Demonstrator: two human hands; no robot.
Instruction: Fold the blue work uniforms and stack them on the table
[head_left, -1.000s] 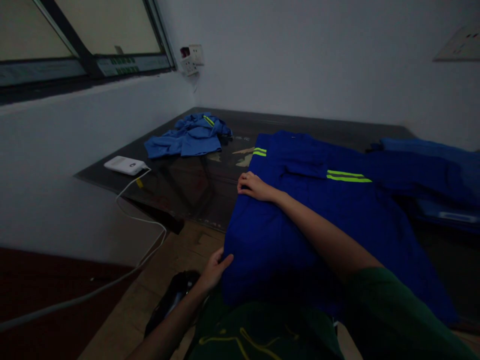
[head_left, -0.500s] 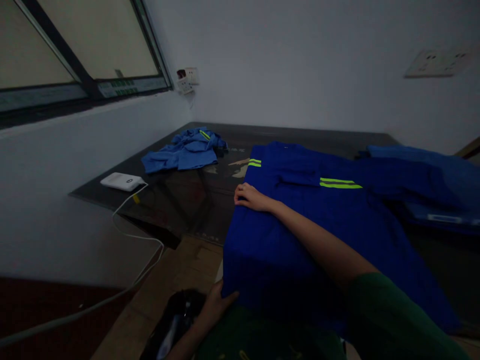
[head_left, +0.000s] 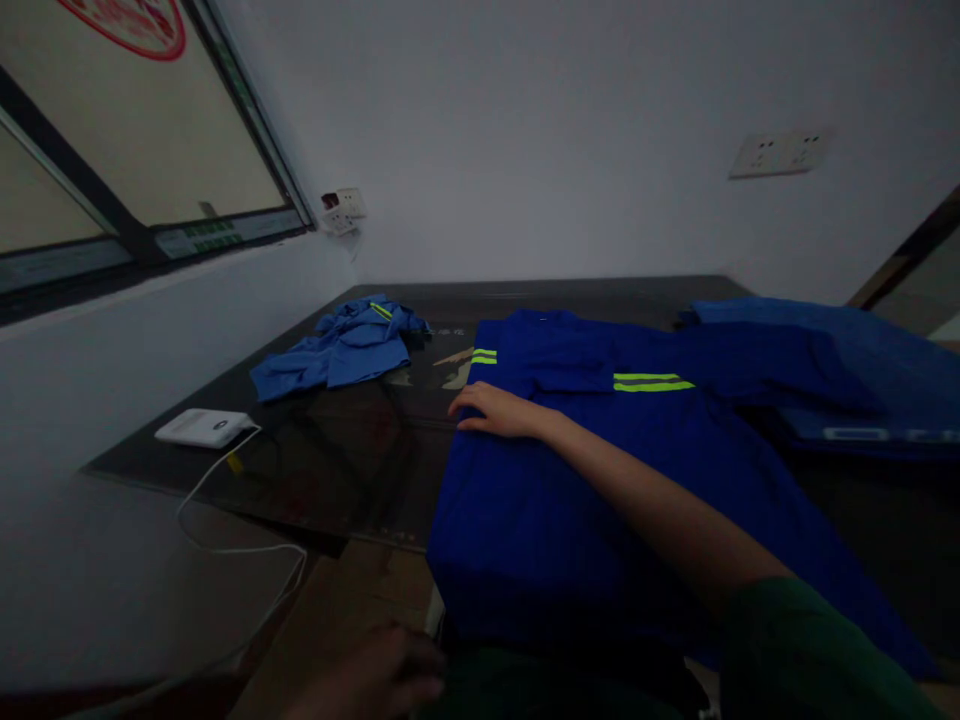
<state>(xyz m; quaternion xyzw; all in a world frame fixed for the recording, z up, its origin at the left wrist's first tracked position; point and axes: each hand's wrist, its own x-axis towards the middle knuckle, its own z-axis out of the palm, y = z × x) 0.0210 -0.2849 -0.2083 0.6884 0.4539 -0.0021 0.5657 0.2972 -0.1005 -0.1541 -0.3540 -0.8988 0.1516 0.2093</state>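
Observation:
A dark blue work jacket (head_left: pixel 547 500) lies spread over the table, with yellow-green stripes on its sleeves and its near part hanging over the front edge. My right hand (head_left: pixel 499 410) rests on the jacket's left folded edge, just below the short stripes. Its fingers extend loosely over that edge, with the thumb a little apart. My left hand (head_left: pixel 382 668) is low in the view, away from the cloth and beside its lower left corner. It is dark and smeared by motion, so its fingers do not show clearly.
The dark table (head_left: pixel 330 470) carries a crumpled lighter blue garment (head_left: pixel 345 345) and a white power bank (head_left: pixel 204 428) with a white cable (head_left: pixel 225 548) trailing off the edge. More folded blue clothing (head_left: pixel 847 370) lies at the right. A cardboard box (head_left: pixel 360 590) stands below the table.
My left hand has let go of the jacket's lower left corner and moved down and left. My right hand stays at the jacket's edge, its fingers looser. The camera view has shifted.

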